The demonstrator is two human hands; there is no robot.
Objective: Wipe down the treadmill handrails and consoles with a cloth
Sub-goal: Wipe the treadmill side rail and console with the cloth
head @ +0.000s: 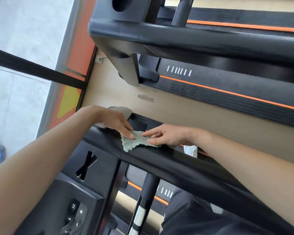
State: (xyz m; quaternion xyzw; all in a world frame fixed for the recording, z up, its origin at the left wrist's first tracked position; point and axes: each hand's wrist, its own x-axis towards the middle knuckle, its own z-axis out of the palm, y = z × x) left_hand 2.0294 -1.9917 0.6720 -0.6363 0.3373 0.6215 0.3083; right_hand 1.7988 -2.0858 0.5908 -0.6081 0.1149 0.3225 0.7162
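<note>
Green cloth [139, 140] lies on handrail [176, 160] under left hand [115, 122] and right hand [168, 134].

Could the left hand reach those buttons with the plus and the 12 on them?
Probably yes. The left hand rests on the green fuzzy cloth on the black handrail, and the dark console buttons lie uncovered close by, with nothing in between.

Dark treadmill console [58, 192], seen at an angle. Near its lower edge, small buttons [75, 213] carry white marks: "12", a plus sign, what looks like "9", and a minus sign. Higher up the console is a large X-shaped mark [86, 166].
</note>
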